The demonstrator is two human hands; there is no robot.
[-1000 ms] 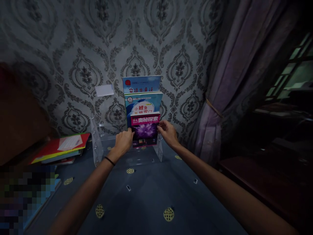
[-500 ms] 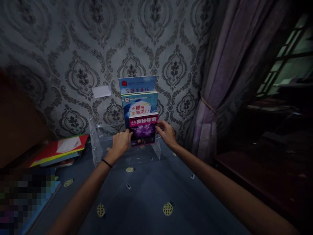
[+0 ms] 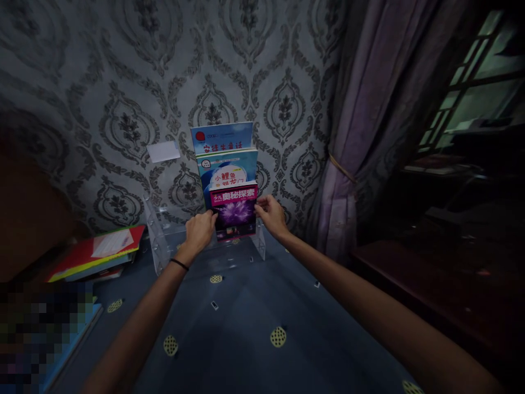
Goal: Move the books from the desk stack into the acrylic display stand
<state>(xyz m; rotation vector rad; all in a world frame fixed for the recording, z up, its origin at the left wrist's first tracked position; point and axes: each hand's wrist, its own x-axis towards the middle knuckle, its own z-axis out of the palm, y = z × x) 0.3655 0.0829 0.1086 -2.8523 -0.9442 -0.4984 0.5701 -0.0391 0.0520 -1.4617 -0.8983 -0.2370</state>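
A purple book [image 3: 234,212] with a pink title band stands upright at the front of a clear acrylic stand [image 3: 153,235]. My left hand [image 3: 200,231], with a dark band on its wrist, pinches the book's left edge. At the opposite edge, my right hand [image 3: 271,215] grips with thumb and fingers. Behind it rises a blue-green book [image 3: 241,163] with a white circle on its cover. Farthest back is a taller light-blue book [image 3: 229,133] with red characters. The lower parts of both rear books are hidden by the ones in front.
A stack with a red and yellow folder [image 3: 77,257] lies on the left of the blue patterned tablecloth [image 3: 229,350]. Below it sits a partly pixelated pile [image 3: 77,342]. Patterned wallpaper [image 3: 135,98] backs the table; a tied purple curtain [image 3: 348,142] hangs at right.
The camera view has shifted slightly, so the scene sits a little further left. Both hands stay on the purple book's side edges, and the book keeps about the same place in the stand.
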